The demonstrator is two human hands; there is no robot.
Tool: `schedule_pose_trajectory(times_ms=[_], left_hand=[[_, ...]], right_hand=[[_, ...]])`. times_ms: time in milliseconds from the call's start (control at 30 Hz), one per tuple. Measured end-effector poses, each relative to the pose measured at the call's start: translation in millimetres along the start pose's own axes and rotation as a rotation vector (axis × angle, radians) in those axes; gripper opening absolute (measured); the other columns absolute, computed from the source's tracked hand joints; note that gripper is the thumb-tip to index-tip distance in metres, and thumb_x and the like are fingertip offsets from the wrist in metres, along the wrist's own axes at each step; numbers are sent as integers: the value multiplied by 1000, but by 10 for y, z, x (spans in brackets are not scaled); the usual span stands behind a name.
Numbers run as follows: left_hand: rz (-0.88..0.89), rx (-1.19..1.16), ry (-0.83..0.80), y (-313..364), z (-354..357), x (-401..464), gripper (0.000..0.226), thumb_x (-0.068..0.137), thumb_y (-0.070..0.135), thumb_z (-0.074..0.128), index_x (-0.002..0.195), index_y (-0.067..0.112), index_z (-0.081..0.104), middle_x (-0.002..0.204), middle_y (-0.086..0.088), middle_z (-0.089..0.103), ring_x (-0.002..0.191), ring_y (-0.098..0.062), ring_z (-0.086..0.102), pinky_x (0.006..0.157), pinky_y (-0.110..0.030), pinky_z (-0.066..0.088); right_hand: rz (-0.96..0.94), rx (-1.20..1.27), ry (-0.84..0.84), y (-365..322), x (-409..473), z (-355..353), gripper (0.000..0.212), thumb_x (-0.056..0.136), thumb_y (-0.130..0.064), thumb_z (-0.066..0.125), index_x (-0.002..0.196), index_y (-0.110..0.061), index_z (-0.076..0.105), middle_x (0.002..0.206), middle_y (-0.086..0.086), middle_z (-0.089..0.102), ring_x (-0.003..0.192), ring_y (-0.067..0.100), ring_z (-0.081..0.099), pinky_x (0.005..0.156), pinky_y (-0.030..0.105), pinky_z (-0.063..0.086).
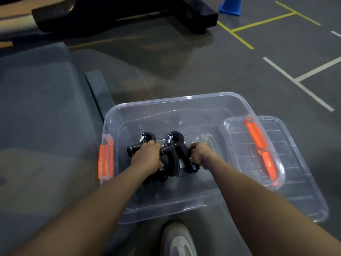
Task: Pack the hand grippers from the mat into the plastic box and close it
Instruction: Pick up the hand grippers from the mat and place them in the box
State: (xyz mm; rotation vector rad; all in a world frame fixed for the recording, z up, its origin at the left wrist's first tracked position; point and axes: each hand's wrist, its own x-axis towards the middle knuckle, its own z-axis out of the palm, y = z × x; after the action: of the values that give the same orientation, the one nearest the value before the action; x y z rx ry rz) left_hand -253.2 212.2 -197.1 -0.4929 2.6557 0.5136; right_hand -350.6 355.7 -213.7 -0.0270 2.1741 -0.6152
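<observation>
A clear plastic box (166, 105) with orange latches stands open on the floor in front of me. Both my hands are inside it. My left hand (146, 157) grips a black hand gripper (145, 138) with a metal spring. My right hand (200, 152) holds the handle of a second black hand gripper (174, 145) beside it. Both grippers sit low in the box, near its bottom. The clear lid (295, 163) lies under the box's right end, sticking out to the right. The grey mat (36, 108) lies to the left.
A shoe (180, 239) shows at the bottom, close to the box's near wall. A dark bench or machine base (129, 13) stands at the back. A blue cone (230, 5) is at the far right, among yellow and white floor lines.
</observation>
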Motion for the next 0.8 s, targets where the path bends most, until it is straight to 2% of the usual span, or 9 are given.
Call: schedule_pose_trajectory(times_ms=[67, 167, 267, 333, 433, 533, 600, 667, 800], left_hand=[[0, 3, 1, 0, 18, 20, 57, 75, 23, 73, 126, 14, 50, 131, -5, 46, 127, -25, 42, 101, -42, 42], [-3, -13, 6, -5, 45, 34, 57, 75, 24, 74, 126, 14, 50, 131, -4, 47, 126, -24, 43, 100, -40, 43], [-1, -37, 14, -18, 56, 49, 61, 75, 24, 74, 129, 15, 49, 133, -3, 46, 127, -23, 43, 102, -39, 41], [1, -45, 10, -24, 61, 56, 64, 75, 24, 74, 132, 16, 47, 134, -3, 46, 128, -22, 43, 104, -38, 40], [-7, -54, 11, -8, 29, 38, 61, 77, 25, 73, 131, 16, 47, 134, -4, 45, 127, -24, 43, 103, -38, 40], [-12, -76, 80, 9, -72, -22, 43, 81, 27, 67, 120, 15, 53, 127, -4, 48, 122, -26, 47, 97, -41, 44], [-9, -123, 159, -13, -183, -88, 34, 84, 25, 62, 116, 16, 55, 124, -4, 50, 119, -27, 50, 95, -41, 45], [-10, -196, 240, -70, -325, -169, 29, 86, 23, 57, 114, 16, 55, 122, -6, 51, 116, -28, 52, 96, -40, 45], [-41, -309, 393, -345, -657, -445, 31, 86, 18, 57, 117, 16, 56, 123, -6, 54, 113, -28, 56, 98, -40, 44]], right_hand=[[-15, -4, 28, 48, 32, 57, 30, 79, 14, 48, 91, -11, 58, 66, 3, 49, 74, 24, 50, 54, 26, 46], [-56, 7, 102, 101, 37, 88, 26, 85, 5, 44, 93, -17, 55, 71, 0, 51, 82, 19, 46, 53, 19, 35], [-76, 21, 120, 122, 28, 78, 25, 86, 2, 50, 104, -12, 60, 89, 4, 53, 83, 14, 45, 63, 19, 39], [-85, 9, 126, 119, 32, 78, 31, 85, 2, 53, 114, -6, 60, 91, 5, 53, 84, 15, 46, 70, 21, 44], [-124, 22, 159, 69, 8, 70, 34, 84, 2, 58, 118, -5, 59, 88, 4, 52, 85, 19, 48, 89, 31, 49], [-162, 136, 183, -54, -85, 48, 36, 83, 2, 63, 118, -3, 57, 73, -3, 49, 85, 21, 51, 89, 36, 51], [-205, 163, 220, -198, -211, 39, 36, 84, -5, 65, 119, -5, 58, 87, 3, 60, 90, 24, 58, 90, 34, 50], [-260, 166, 266, -392, -370, 39, 38, 85, -10, 66, 122, -6, 57, 100, 9, 61, 95, 24, 59, 86, 27, 45], [-382, 166, 311, -942, -699, 138, 38, 86, -14, 66, 121, -6, 56, 94, 6, 55, 88, 19, 54, 84, 27, 44]])
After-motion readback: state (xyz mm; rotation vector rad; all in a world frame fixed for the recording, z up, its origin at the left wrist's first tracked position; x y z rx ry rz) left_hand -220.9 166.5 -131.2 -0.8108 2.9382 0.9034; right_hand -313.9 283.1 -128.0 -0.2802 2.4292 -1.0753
